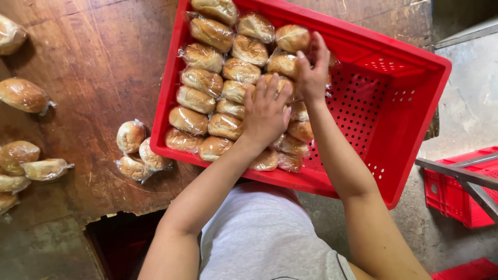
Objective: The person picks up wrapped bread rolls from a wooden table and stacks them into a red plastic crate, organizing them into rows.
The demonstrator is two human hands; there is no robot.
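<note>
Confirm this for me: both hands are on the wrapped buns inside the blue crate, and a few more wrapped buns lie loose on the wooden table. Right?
Not quite: the crate is red, not blue, as the head view shows. Both the left hand and right hand are on the wrapped buns inside it, and loose buns lie on the wooden table.

Hands cover part of the wrapped buns as we look down into the red crate.

We cannot see the buns (290, 132) under the left hand (266, 110) and right hand (313, 70), nor whether either hand grips one. The crate (394, 129) loses its top corner to the frame edge. Buns at the left edge (8, 33) are cut off, as is a second red crate (451, 194) at right.
</note>
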